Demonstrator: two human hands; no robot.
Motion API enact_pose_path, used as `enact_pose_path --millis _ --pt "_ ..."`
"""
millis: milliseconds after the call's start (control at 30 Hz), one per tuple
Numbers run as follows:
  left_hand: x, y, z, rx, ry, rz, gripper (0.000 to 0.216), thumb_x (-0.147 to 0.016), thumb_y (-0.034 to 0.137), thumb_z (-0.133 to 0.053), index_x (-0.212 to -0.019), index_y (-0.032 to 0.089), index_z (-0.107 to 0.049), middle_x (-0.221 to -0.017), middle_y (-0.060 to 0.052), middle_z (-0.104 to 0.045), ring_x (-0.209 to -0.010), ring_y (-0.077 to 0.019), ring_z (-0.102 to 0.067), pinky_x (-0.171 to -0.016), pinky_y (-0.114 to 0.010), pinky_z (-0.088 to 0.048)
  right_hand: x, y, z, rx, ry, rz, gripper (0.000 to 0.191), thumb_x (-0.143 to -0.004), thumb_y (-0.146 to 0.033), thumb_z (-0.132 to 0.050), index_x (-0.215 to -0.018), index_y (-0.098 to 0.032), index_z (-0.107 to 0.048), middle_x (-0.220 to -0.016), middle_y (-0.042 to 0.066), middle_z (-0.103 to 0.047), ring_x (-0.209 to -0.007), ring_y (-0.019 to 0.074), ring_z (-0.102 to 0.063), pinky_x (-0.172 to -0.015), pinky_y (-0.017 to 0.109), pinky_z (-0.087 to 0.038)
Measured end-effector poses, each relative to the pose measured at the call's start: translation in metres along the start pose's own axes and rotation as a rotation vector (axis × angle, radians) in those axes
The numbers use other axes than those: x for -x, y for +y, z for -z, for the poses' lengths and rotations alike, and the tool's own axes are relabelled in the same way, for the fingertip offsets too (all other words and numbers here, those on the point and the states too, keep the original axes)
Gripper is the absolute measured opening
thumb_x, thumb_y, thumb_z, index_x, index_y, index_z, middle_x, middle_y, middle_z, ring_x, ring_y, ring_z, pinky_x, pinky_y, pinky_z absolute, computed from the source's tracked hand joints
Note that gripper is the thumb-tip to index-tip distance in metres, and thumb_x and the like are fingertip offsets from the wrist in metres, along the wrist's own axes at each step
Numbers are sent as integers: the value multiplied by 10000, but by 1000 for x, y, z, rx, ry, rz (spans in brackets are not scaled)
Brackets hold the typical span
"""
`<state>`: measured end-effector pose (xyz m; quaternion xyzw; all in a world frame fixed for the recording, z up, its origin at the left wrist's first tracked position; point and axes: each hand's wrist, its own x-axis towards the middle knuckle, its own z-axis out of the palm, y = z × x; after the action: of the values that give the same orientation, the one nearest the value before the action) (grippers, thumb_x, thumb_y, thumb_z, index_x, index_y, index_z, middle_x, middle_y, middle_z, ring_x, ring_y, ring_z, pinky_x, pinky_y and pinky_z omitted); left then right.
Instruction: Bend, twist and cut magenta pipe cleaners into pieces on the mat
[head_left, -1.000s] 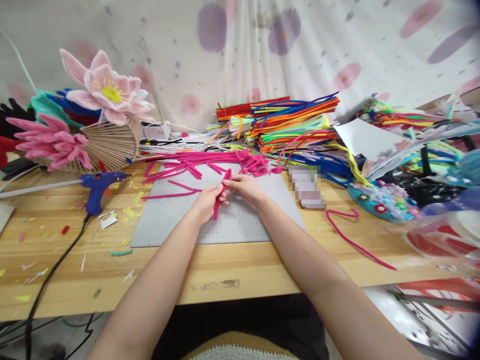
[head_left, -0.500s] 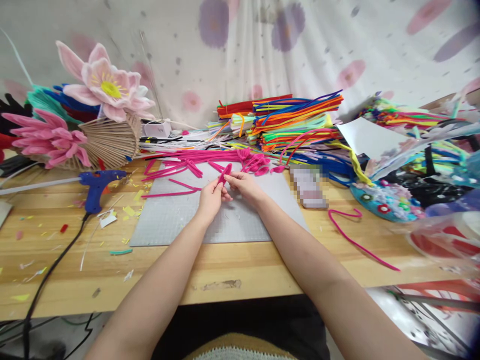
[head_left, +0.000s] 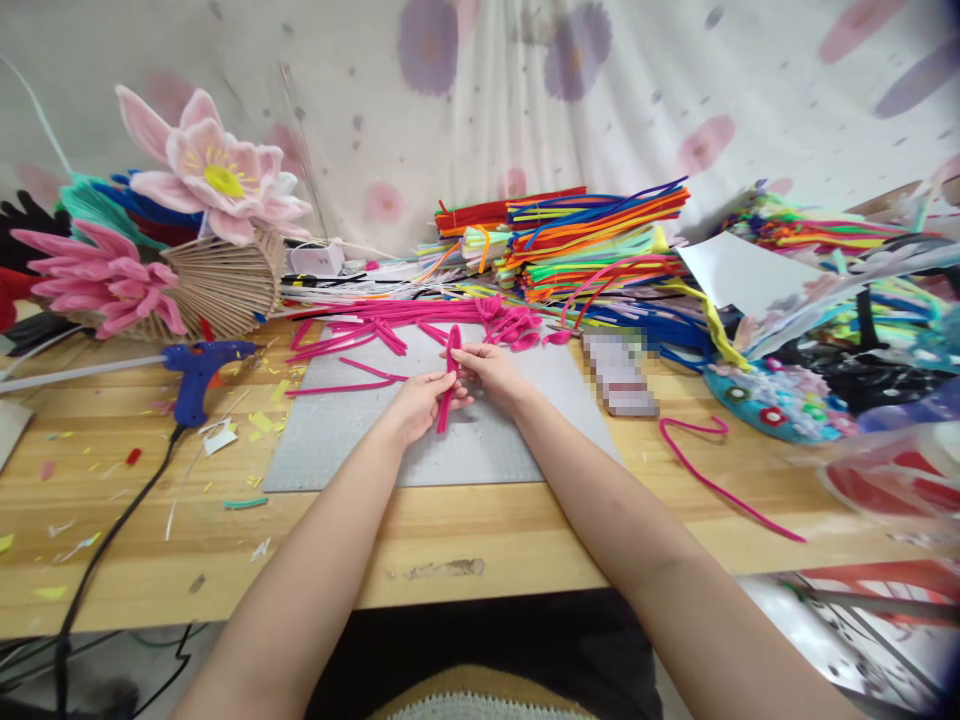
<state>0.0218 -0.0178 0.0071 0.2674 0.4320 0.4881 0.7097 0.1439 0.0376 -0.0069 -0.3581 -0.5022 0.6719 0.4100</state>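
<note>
Between my two hands a folded magenta pipe cleaner point(head_left: 454, 345) stands nearly upright, its looped end at the top and its loose ends below. My left hand point(head_left: 420, 402) pinches it around the middle. Higher up, the fingers of my right hand point(head_left: 491, 372) are closed on its right side. Both hands are above a grey cutting mat point(head_left: 337, 460). More magenta pipe cleaners point(head_left: 352, 340) lie on the mat's far left part, some bent into V shapes. Curled magenta pieces point(head_left: 517, 328) are heaped behind my right hand.
A blue glue gun point(head_left: 191, 375) lies on the left, its cord running to the front. Fuzzy flowers point(head_left: 217, 170) stand behind it. Coloured pipe cleaner bundles point(head_left: 585, 245) fill the back. A blurred phone point(head_left: 621, 375) and a bent magenta pipe cleaner point(head_left: 739, 500) lie to the right.
The folded pipe cleaner has turned more upright, and its lower ends now show beneath my left hand. My left hand has shifted slightly left and down along it; the right hand stays nearly in place.
</note>
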Motion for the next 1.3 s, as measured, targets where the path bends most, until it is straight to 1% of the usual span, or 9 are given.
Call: enact_pose_path --millis 200,300,467,567,700,833,967,1100,1300 --pt "1 3 2 78 -78 75 222 -840 72 -463 -695 84 -631 -580 -23 -589 -540 -57 -567 -679 -219 -544 4 -5 10 -178 -217 -163 330 -589 -360 -746 -809 -133 -651 -501 -38 -539 -484 77 -520 -483 199 -396" --pt "-1 1 0 32 -51 72 129 -799 94 -547 -705 89 -635 -608 -32 -617 -557 -78 -598 -624 -214 -542 2 -4 8 -184 -135 -152 289 -555 -322 -770 -718 -127 -633 -496 -32 -538 -455 68 -485 -452 198 -365" --pt "-4 -6 -3 -198 119 -127 123 -737 187 -646 -689 76 -627 -542 -13 -583 -485 -98 -590 -514 -225 -520 -5 6 2 -169 47 3 262 -553 -318 -768 -643 -120 -622 -457 -57 -466 -428 39 -368 -453 202 -334" --pt "-3 -6 -5 -204 164 -186 139 -740 205 -642 -679 82 -623 -499 9 -547 -446 -83 -559 -500 -223 -513 -5 7 1 -175 -45 -32 279 -579 -344 -752 -709 -124 -640 -481 -47 -485 -458 54 -409 -465 205 -342" --pt "0 -1 -7 -41 151 -99 137 -765 175 -609 -660 88 -604 -479 26 -517 -427 -56 -520 -492 -198 -502 0 2 3 -201 -227 -130 282 -593 -329 -748 -756 -124 -643 -541 -20 -540 -521 80 -494 -480 205 -359" --pt "1 2 -9 55 115 -9 157 -804 153 -556 -669 90 -608 -480 24 -509 -431 -41 -505 -505 -175 -494 1 1 4 -235 -189 -134 254 -560 -307 -766 -665 -126 -623 -515 -32 -526 -479 59 -459 -447 190 -325" --pt "1 1 -8 11 94 -33 135 -784 180 -588 -687 90 -614 -505 22 -510 -453 -46 -509 -517 -192 -501 0 3 1 -230 -133 -100 271 -524 -315 -777 -609 -121 -608 -482 -42 -503 -444 43 -419 -420 185 -277" --pt "0 -2 -5 -184 82 -117 146 -750 240 -620 -746 95 -610 -560 17 -523 -483 -68 -512 -488 -225 -495 -3 6 2 -174 -51 -53 306 -493 -337 -784 -602 -123 -594 -478 -42 -495 -442 44 -413 -430 198 -266" --pt "1 -2 7 -843 205 -289 422 -690 238 -663 -1088 158 -548 -549 46 -517 -465 -95 -483 -508 -242 -431 -9 7 12 46 111 67 342 -529 -398 -751 -555 -144 -523 -421 -83 -361 -393 26 -270 -419 219 -168"
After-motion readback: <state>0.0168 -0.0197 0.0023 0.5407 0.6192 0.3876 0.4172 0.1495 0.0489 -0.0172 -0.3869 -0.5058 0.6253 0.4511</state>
